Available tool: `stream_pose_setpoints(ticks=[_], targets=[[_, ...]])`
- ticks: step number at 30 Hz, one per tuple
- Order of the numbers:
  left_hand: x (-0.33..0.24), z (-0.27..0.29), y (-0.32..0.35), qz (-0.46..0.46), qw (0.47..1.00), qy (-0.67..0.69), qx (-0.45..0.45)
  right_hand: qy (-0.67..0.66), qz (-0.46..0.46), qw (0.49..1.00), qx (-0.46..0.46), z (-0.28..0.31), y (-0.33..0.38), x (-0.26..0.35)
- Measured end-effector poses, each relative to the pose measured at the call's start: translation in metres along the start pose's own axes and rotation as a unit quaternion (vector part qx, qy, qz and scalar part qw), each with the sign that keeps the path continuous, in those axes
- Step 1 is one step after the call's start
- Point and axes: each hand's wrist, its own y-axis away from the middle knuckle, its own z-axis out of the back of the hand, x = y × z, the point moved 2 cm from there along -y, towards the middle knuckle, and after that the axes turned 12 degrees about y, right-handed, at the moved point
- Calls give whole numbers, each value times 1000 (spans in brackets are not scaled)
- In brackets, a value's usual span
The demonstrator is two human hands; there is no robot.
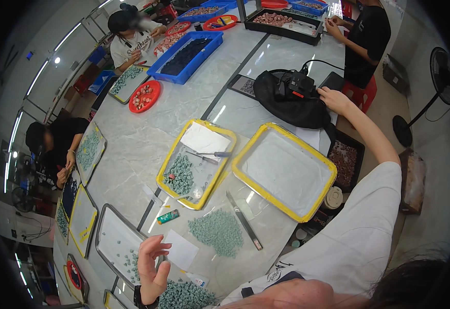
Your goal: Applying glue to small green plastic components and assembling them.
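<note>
My left hand (154,269) hovers over the near edge of the table, fingers loosely curved, thumb apart and nothing in it. Below it lie a heap of small green pieces (184,295) and a white sheet (182,250). Stretched far forward, my right hand (334,100) has its bent fingertips at the side of a black cap (287,105); what they pinch, if anything, is too small to tell. A small black camera (301,83) with a cable sits on the cap. Just beyond the hand is a flat black object (333,81).
Nearest me lie loose pale green pieces (215,232), long tweezers (244,220) and a green packet (168,217). A yellow-rimmed tray (241,164) stands beside another tray holding tools and green pieces (178,174). Blue bins (184,77) and co-workers (364,44) line the far sides. A fan (444,77) stands right.
</note>
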Motion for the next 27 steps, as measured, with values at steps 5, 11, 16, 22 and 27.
stream_pose_setpoints(ticks=[5, 11, 16, 22, 27], targets=[[-2, 3, 3, 8, 1000, -13, 4, -104, -37, 994, 4, 14, 0, -4], [6, 7, 6, 20, 1000, 5, 0, -137, -41, 987, 78, 29, -11, -7], [8, 8, 7, 26, 1000, 8, -3, -37, -12, 996, -85, -3, 1, 5], [11, 9, 7, 36, 999, 3, -13, -5, -50, 976, -211, -21, 6, 16], [15, 8, 11, 42, 999, 9, -11, 16, -19, 978, -208, -18, -1, 14]])
